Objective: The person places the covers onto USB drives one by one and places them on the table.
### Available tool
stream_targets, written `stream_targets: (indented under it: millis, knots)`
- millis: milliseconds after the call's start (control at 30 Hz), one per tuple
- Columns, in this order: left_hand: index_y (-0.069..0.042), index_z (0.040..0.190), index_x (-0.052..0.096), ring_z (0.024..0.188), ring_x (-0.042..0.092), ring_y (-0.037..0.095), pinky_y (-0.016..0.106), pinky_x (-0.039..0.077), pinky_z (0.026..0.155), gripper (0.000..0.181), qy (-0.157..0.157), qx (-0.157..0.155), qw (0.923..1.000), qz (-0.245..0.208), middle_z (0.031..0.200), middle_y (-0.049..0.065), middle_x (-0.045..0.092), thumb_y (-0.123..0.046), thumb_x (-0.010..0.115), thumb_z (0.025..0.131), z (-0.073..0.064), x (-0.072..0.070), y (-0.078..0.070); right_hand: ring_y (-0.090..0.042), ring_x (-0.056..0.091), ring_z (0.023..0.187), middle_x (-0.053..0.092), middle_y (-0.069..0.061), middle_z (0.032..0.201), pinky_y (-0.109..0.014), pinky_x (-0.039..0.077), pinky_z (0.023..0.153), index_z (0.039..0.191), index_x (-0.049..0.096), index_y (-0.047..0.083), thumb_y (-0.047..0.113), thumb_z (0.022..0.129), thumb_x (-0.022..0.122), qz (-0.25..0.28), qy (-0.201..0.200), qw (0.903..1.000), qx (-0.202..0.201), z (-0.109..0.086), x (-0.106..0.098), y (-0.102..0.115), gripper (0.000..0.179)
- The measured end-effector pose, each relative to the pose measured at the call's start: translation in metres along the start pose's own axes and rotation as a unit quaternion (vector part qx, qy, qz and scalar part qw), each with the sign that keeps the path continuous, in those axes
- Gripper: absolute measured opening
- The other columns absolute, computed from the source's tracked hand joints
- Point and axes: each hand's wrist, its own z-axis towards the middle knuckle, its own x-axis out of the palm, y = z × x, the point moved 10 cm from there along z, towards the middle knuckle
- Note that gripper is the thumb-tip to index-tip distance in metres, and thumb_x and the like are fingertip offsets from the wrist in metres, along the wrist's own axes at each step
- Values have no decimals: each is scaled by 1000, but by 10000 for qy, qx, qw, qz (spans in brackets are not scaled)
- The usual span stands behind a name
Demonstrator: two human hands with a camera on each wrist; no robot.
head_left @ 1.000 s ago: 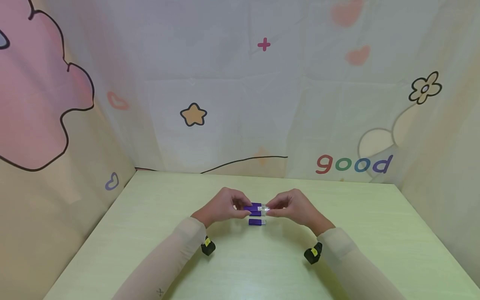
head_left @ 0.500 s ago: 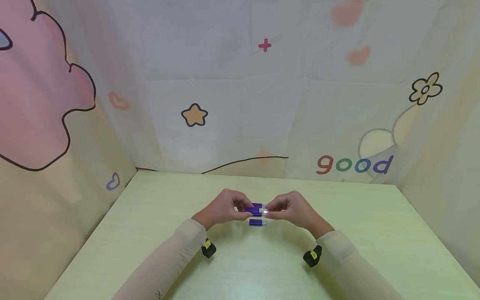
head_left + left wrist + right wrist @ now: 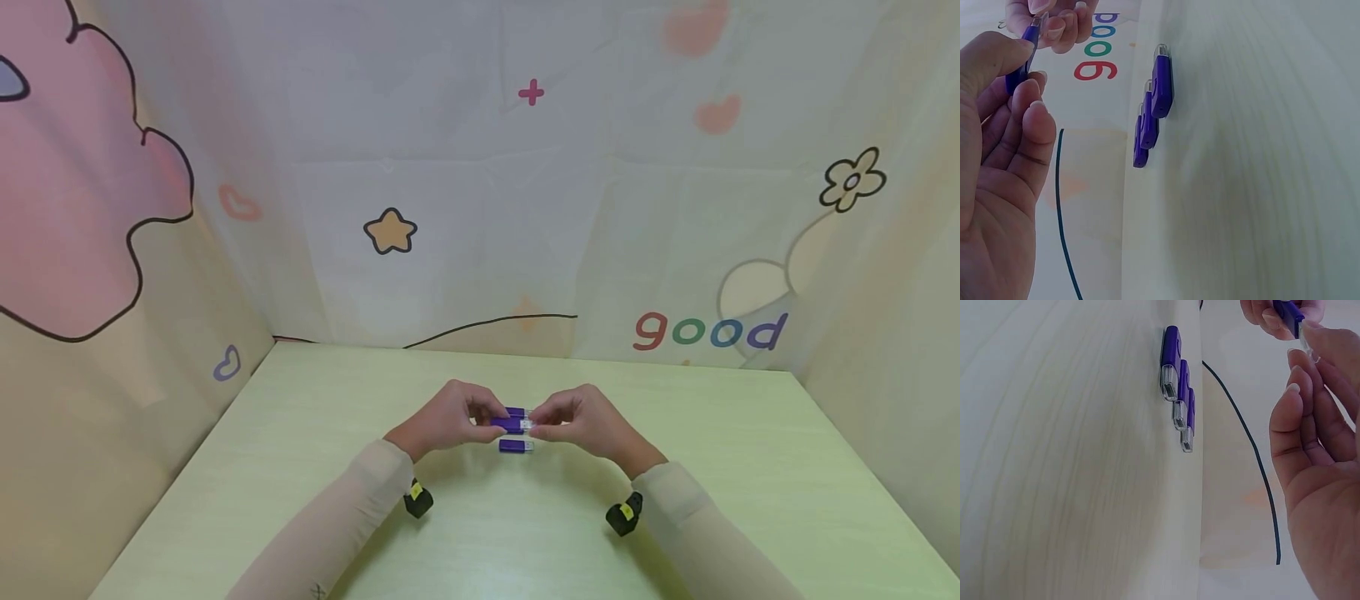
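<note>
My left hand [image 3: 450, 414] pinches the purple body of a USB flash drive [image 3: 1020, 62] between thumb and fingers, above the table. From the other side, my right hand [image 3: 587, 421] pinches the clear cap [image 3: 1305, 342] at the connector end of that same drive. Below the hands, three more purple flash drives lie in a row on the table: a near one [image 3: 513, 447], a middle one [image 3: 1184, 394] and a far one [image 3: 1140, 147]. Each has a clear end pointing right. In the head view, the held drive hides the middle one.
The pale wooden table [image 3: 517, 533] runs back to a printed cloth backdrop [image 3: 465, 192]. Small black wrist cameras sit on both wrists, the left camera [image 3: 418, 498] and the right camera [image 3: 624, 513] hanging near the table.
Both hands and the held flash drive have shifted slightly nearer to me over the row, with the grip kept. The three drives on the table stay in place.
</note>
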Motion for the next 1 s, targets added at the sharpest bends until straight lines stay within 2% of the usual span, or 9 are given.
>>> stream_targets:
  millis: [200, 533, 700, 1000]
  knots:
    - [-11, 100, 80, 74, 63, 12, 26, 56, 71, 12, -5, -21, 10000, -12, 93, 3, 76, -11, 81, 87, 0, 1, -3, -18, 69, 81, 80, -3, 94, -28, 60, 73, 98, 82, 15, 23, 86, 84, 51, 30, 10000, -61, 1, 1, 1, 14]
    - [-12, 99, 80, 74, 64, 12, 25, 57, 69, 12, 5, 7, 10000, -79, 92, 1, 76, -11, 81, 87, 1, 2, -3, -17, 71, 82, 80, -4, 95, -28, 60, 75, 99, 82, 13, 20, 86, 84, 138, -6, 9998, -133, 0, 1, 0, 14]
    - [-10, 99, 80, 74, 64, 12, 25, 56, 70, 12, 26, 24, 9999, -94, 93, 4, 76, -10, 80, 88, 1, 3, -5, -15, 71, 82, 80, -6, 96, -27, 60, 74, 99, 82, 11, 19, 87, 83, 208, -15, 9995, -225, 0, 1, 1, 15]
    - [-11, 100, 80, 74, 64, 12, 23, 55, 67, 11, 88, -66, 9999, -48, 92, 2, 75, -9, 80, 88, 0, 4, -5, -15, 71, 83, 79, -5, 96, -28, 60, 75, 99, 82, 12, 19, 87, 83, 170, 7, 9995, -270, 0, 3, 1, 14]
